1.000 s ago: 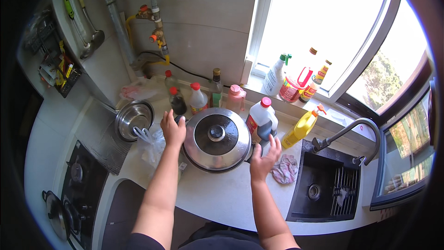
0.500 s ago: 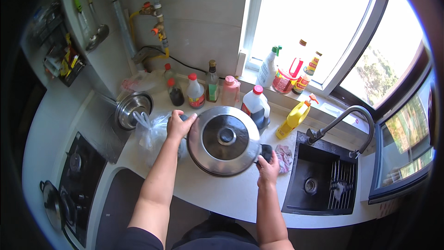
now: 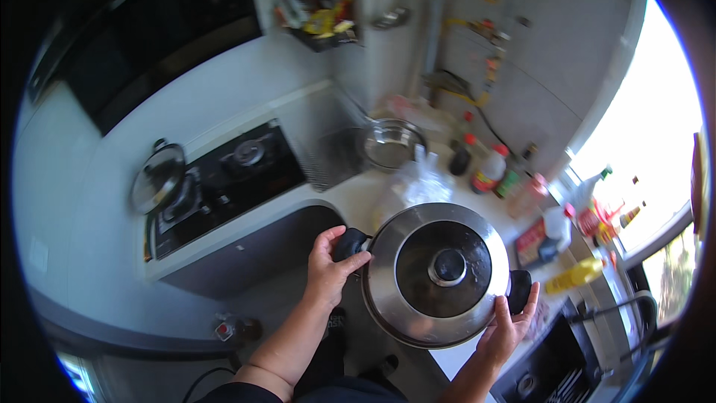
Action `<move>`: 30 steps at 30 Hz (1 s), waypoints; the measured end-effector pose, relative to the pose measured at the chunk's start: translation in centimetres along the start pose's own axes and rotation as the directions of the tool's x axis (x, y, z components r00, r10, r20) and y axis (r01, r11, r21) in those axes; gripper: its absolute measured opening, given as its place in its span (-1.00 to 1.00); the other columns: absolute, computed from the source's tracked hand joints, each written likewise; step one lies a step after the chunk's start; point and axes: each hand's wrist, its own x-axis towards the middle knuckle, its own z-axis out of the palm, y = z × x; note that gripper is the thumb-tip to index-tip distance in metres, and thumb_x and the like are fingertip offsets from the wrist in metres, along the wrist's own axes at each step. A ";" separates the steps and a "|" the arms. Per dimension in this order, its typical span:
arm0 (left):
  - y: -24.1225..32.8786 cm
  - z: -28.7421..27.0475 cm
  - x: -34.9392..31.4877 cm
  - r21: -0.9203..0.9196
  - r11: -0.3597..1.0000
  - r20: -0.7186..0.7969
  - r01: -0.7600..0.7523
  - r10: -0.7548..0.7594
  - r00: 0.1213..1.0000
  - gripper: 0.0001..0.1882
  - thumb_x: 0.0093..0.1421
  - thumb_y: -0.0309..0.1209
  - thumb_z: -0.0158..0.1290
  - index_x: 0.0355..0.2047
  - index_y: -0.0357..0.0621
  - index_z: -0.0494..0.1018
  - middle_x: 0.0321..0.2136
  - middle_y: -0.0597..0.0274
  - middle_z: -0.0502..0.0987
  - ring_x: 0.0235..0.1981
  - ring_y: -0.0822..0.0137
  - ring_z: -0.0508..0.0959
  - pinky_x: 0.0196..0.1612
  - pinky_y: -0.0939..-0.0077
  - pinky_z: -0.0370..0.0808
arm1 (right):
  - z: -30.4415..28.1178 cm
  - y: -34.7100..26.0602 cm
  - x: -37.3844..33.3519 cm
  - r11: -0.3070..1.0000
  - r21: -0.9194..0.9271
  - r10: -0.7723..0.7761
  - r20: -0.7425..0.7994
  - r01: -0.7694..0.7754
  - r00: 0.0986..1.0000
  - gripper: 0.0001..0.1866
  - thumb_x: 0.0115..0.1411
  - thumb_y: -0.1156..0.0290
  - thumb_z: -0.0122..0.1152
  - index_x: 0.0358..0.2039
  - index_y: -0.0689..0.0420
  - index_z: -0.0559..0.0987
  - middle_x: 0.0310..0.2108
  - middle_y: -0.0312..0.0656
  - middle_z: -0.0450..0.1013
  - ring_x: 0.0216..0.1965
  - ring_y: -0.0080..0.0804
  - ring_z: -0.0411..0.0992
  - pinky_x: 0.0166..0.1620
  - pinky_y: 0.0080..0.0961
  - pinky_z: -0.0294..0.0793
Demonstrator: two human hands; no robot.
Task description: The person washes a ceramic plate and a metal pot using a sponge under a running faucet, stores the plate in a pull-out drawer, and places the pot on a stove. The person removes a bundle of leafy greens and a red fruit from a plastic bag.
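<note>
- A wide, round, lidded pot of shiny stainless steel (image 3: 432, 287) is held level or nearly so by both hands, in front of the body, and is seen across the counter's front edge; its height above the counter cannot be told.
- The left black plastic handle (image 3: 349, 243) is gripped by the left hand (image 3: 330, 265), with the thumb and fingers closed around it.
- The right black plastic handle (image 3: 520, 289) is held by the right hand (image 3: 513, 325) between the thumb and partly extended fingers.
- The pot is covered by a steel-rimmed lid with a dark glass centre (image 3: 418, 250), topped by a round black knob (image 3: 450, 264).
- Beyond the pot, a crumpled clear plastic bag (image 3: 425, 183) is seen on the white countertop (image 3: 359, 192), near a round steel pan (image 3: 391, 154).
- To the left, a black gas stove (image 3: 257, 183) is set into the countertop.
- To the right, a yellow plastic bottle (image 3: 574, 276) is seen near a black sink (image 3: 548, 351).
</note>
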 end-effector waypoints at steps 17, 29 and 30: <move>13.3 -38.8 30.2 0.257 0.942 -0.477 -0.215 0.317 0.820 -0.38 -0.19 -0.48 0.35 -0.11 -0.16 0.30 -0.19 0.14 0.37 -0.17 0.32 0.39 -0.13 0.44 0.39 | 48.3 31.4 -6.5 0.912 -0.337 0.403 0.628 -0.235 0.666 -0.36 -0.02 0.57 0.33 0.11 0.21 0.34 -0.07 -0.10 0.39 -0.13 -0.41 0.41 -0.02 -0.55 0.37; 14.3 -45.4 42.0 0.262 0.947 -0.531 -0.184 0.301 0.793 -0.46 -0.09 -0.45 0.31 -0.17 -0.12 0.23 -0.24 0.18 0.35 -0.18 0.35 0.37 -0.11 0.44 0.32 | 60.6 44.7 -3.5 0.925 -0.369 0.248 0.766 0.089 0.593 -0.33 0.05 0.47 0.32 0.15 0.23 0.24 -0.19 -0.10 0.44 -0.26 -0.45 0.46 -0.13 -0.58 0.44; 14.0 -45.7 42.3 0.234 0.953 -0.526 -0.194 0.292 0.799 -0.46 -0.09 -0.45 0.31 -0.17 -0.12 0.23 -0.25 0.18 0.36 -0.19 0.35 0.37 -0.11 0.44 0.32 | 60.8 45.0 -3.4 0.924 -0.370 0.242 0.763 0.098 0.599 -0.33 0.05 0.47 0.32 0.15 0.23 0.24 -0.18 -0.10 0.44 -0.26 -0.45 0.46 -0.12 -0.58 0.43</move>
